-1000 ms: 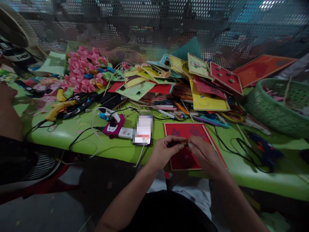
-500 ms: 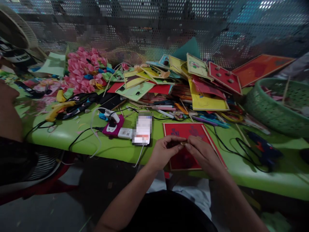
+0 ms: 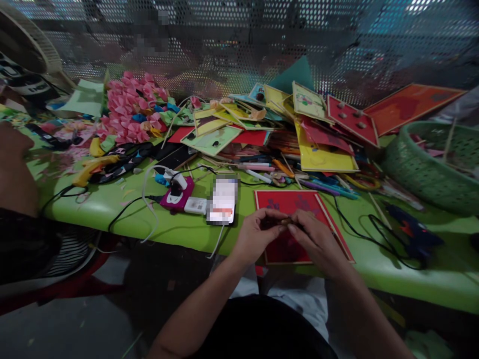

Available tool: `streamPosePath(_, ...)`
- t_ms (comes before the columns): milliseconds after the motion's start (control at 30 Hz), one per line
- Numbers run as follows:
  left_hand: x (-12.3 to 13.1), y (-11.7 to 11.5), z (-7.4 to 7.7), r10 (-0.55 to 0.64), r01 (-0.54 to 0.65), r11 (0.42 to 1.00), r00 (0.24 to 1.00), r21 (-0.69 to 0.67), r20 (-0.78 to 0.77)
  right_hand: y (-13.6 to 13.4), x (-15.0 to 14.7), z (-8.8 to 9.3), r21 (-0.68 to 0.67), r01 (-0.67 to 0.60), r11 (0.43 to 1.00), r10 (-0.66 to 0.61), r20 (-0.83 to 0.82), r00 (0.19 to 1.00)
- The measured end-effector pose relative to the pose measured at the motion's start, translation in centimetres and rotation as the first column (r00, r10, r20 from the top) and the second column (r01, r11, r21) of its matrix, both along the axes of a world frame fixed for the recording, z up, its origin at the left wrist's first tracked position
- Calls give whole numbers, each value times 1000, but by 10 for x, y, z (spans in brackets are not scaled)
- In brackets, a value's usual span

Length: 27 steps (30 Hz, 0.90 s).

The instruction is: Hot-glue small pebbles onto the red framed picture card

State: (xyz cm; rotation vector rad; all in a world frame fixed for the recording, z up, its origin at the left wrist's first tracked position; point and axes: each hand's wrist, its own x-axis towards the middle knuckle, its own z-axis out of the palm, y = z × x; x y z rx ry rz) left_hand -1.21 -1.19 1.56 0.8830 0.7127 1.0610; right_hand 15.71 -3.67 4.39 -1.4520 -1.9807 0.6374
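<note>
Between my fingertips is a small brownish object (image 3: 286, 221), too small to name. My left hand (image 3: 258, 234) pinches it from one side, thumb and forefinger bent round it. On the other side my right hand (image 3: 313, 236) grips it the same way. Both hands are over a red panel (image 3: 284, 249) framed with thin pale sticks, which lies flat at the table's front edge. Dark bluish marks show near the panel's far side; my hands and forearms hide part of it.
A phone (image 3: 223, 199) on a cable lies left of the panel, beside a purple power adapter (image 3: 175, 197). To the right are a dark glue gun (image 3: 413, 232) with its cord and a green basket (image 3: 415, 164). Framed cards (image 3: 329, 144) pile up behind. Another person's arm (image 3: 15, 164) is at far left.
The whole view has shifted very slightly. My hands stay over the red panel with the small object between the fingertips, which appears turned a little.
</note>
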Motion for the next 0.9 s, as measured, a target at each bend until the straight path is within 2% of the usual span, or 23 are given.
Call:
streamPosePath(267, -3, 1, 2, -30, 30, 999, 1000, -24, 3, 1, 0, -5, -9, -2, 1000, 1, -38, 999)
streamPosePath(400, -4, 0, 5, -6, 3, 1000, 995, -24, -101, -4, -2, 3, 50, 19, 999, -19, -15, 1000)
streamPosePath(467, -5, 1, 3, 3, -8, 999, 994, -45, -111, -8, 8, 5, 70, 74, 995, -71, -35, 997)
streamPosePath(533, -6, 3, 0, 7, -12, 999, 996, -52, -86, -16, 33, 4, 94, 236, 967, -228, -86, 970)
streamPosePath(567, -6, 5, -2, 7, -11, 998, 997, -62, -75, -21, 51, 3, 108, 350, 930, -338, -115, 934)
streamPosePath(600, -6, 6, -4, 4, -8, 998, 998, -67, -65, -27, 71, 2, 115, 485, 867, -473, -116, 873)
streamPosePath(633, -7, 7, -5, 3, -7, 997, 998, -73, -58, -34, 93, 1, 143, 645, 751, -636, -108, 764)
streamPosePath(700, -7, 8, -6, 11, -14, 997, 999, -79, -44, -47, 135, 1, 174, 788, 591, -787, -91, 611)
streamPosePath(767, -7, 9, -5, 34, -36, 996, 999, -83, -29, -55, 169, 0, 168, 871, 461, -880, -42, 474)
streamPosePath(833, -5, 9, -2, 48, -49, 995, 999, -92, -9, -56, 191, -2, 91, 913, 397, -918, 34, 396)
streamPosePath(900, -2, 11, 2, 48, -46, 993, 999, -107, 19, -51, 202, -8, 13, 928, 373, -925, 86, 371)
